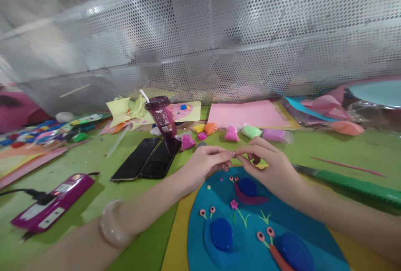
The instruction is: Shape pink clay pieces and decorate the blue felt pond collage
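Observation:
My left hand [210,161] and my right hand [270,163] meet fingertip to fingertip above the far edge of a round blue board [250,241]. Both are pinched closed around a tiny dark bit at their tips, too small to name. On the board, clay snails with shiny blue shells show: a purple snail [250,198], a blue snail [222,234] and a red snail [280,258]. Among them stand a pink clay flower [234,204] and green grass blades [265,217]. A yellow sheet [177,237] lies under the board.
Two black phones [136,160] and a dark red cup [163,117] with a straw stand left of my hands. Several clay packets [251,131] lie behind. A green cutter [357,185] is at right, a purple power strip [56,204] at left. Perforated metal [200,41] bounds the back.

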A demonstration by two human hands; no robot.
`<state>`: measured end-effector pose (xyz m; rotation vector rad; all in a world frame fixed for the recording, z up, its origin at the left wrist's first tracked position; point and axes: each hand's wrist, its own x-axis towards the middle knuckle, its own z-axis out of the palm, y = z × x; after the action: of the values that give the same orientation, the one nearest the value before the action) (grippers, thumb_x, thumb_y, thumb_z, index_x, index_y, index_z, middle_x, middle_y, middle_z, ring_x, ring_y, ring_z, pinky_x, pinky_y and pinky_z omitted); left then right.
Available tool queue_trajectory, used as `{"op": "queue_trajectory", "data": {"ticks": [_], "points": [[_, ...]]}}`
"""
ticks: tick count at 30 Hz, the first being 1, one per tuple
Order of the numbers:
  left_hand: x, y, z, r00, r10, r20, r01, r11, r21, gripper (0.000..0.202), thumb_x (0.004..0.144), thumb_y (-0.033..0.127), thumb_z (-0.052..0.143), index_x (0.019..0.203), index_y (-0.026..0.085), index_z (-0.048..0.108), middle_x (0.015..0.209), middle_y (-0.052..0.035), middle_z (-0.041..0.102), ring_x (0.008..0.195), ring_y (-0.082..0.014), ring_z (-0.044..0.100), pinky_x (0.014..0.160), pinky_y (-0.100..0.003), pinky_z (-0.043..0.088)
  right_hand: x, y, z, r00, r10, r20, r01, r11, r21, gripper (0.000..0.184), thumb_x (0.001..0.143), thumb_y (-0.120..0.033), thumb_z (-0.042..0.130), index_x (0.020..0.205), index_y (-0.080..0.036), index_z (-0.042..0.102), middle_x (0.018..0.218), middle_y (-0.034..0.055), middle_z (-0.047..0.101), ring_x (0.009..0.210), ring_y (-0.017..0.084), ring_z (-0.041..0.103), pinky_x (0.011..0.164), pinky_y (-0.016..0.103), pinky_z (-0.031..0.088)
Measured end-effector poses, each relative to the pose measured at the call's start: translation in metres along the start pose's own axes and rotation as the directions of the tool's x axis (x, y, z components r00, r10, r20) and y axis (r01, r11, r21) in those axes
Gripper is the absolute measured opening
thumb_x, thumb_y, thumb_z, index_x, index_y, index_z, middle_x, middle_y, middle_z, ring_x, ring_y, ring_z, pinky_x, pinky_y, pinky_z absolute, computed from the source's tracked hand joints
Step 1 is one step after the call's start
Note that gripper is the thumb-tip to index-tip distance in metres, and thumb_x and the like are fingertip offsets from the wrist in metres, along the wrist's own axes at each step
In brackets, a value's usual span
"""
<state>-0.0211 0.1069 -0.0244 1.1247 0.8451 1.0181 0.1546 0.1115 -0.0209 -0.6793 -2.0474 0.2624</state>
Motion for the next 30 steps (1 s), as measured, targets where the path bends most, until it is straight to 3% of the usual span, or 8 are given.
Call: {"op": "queue_trajectory", "data": {"ticks": [6,12,16,21,30], "points": [[0.000,-0.001,0.000,1.000,-0.014,-0.018,0.014,1.000,-0.007,0.012,0.067,0.027,0.073,0.073,0.016,0.070,0.062,0.0008,0.061,0.060,-0.0093,0.051,0.064,-0.023,0.039,0.004,-0.001,-0.003,1.000,0.013,-0.020,-0.014,1.000,-0.023,0.008,0.085,-0.020,0.053,0.082,-0.019,0.060,0.073,0.0012,0.049,0.059,0.012,0.047,0.051,0.025,0.042],[0.005,-0.003,-0.001,0.999,-0.020,-0.043,0.019,0.999,-0.032,0.018,0.066,0.029,0.074,0.075,0.014,0.071,0.060,0.0000,0.060,0.058,-0.0096,0.050,0.062,-0.024,0.039,0.018,-0.006,-0.029,1.000,-0.003,-0.016,0.002,0.997,-0.075,0.007,0.087,-0.024,0.054,0.084,-0.022,0.060,0.074,0.0019,0.049,0.059,0.014,0.046,0.052,0.026,0.041],[0.005,-0.002,0.000,0.997,-0.031,-0.069,0.026,0.997,-0.069,0.016,0.067,0.028,0.073,0.071,0.014,0.069,0.060,0.0007,0.058,0.056,-0.0085,0.050,0.062,-0.023,0.040,0.004,0.007,-0.040,0.993,-0.006,0.116,0.015,0.997,-0.079,0.018,0.091,-0.031,0.050,0.084,-0.020,0.062,0.076,0.0036,0.051,0.059,0.014,0.049,0.051,0.026,0.042],[0.003,-0.001,0.000,0.995,-0.049,-0.086,0.041,0.995,-0.086,0.013,0.067,0.027,0.073,0.072,0.015,0.070,0.060,0.0009,0.058,0.055,-0.0081,0.050,0.060,-0.022,0.040,-0.018,0.033,-0.041,0.928,0.023,0.372,-0.004,0.999,-0.051,0.037,0.094,-0.045,0.042,0.082,-0.020,0.067,0.072,0.0036,0.053,0.055,0.012,0.052,0.046,0.023,0.042],[0.003,-0.002,0.001,0.992,-0.075,-0.101,0.070,0.996,-0.056,0.009,0.070,0.025,0.070,0.071,0.016,0.070,0.060,0.0016,0.058,0.056,-0.0079,0.049,0.060,-0.022,0.039,-0.019,0.038,-0.038,0.881,0.025,0.473,-0.013,1.000,-0.028,0.041,0.096,-0.045,0.038,0.091,-0.020,0.069,0.072,0.0035,0.052,0.056,0.012,0.049,0.047,0.022,0.041]]}}
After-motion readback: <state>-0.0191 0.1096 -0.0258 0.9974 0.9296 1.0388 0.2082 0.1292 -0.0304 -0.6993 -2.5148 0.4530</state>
